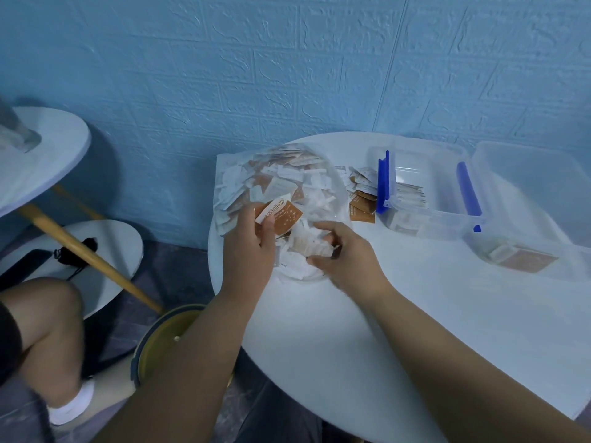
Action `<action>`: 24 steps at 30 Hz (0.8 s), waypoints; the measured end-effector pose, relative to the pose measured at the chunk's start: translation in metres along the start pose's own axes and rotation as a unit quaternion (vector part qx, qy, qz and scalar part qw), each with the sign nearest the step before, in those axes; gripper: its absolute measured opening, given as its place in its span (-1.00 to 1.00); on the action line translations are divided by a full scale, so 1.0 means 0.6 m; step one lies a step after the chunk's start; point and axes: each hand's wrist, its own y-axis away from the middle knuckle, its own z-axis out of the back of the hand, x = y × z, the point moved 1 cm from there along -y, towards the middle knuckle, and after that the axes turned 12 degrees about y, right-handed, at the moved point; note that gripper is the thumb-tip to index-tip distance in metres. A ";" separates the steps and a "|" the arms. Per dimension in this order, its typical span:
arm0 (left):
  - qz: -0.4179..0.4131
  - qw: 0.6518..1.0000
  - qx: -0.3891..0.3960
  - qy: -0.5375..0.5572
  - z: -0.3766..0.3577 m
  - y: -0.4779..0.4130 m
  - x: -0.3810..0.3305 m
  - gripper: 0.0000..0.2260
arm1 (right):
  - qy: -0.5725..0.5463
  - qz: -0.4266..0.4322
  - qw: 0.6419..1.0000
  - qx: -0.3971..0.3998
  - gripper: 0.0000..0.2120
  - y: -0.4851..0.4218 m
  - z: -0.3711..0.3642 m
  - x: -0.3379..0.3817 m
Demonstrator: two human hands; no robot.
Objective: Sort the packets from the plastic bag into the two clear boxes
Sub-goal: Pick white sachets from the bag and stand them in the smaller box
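A clear plastic bag [275, 174] full of brown and white packets lies on the left of the round white table [367, 314]. At the bag's near end, my left hand [252, 244] pinches a brown packet with white print [281, 215]. My right hand [345, 254] grips a bunch of white packets [308, 243] at the bag's mouth. A clear box with blue clips [425, 190] stands right of the bag and holds some packets. A second clear box [524, 254] near the right edge holds a brown packet and some white ones.
Loose brown packets [361, 193] lie between the bag and the blue-clipped box. A clear lid or tray [537, 174] rests at the back right. To the left stand two round white side tables [48, 155], a wooden leg, a stool [166, 340], and a person's knee [41, 330].
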 end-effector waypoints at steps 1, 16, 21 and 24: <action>-0.004 1.000 0.006 0.004 -0.002 0.003 -0.001 -0.75 | -0.051 -0.011 0.999 0.004 -0.58 0.003 0.006 0.001; 0.142 0.907 0.215 0.333 -0.112 0.115 -0.056 -0.88 | -0.179 -0.064 0.976 -0.107 -0.88 0.108 0.117 -0.049; 0.100 0.932 0.237 0.254 -0.166 0.147 -0.062 -0.83 | -0.193 -0.062 0.966 -0.163 -0.73 0.161 0.154 -0.089; 0.066 0.944 0.237 0.218 -0.179 0.160 -0.065 -0.74 | -0.209 -0.067 0.961 -0.167 -0.64 0.183 0.156 -0.109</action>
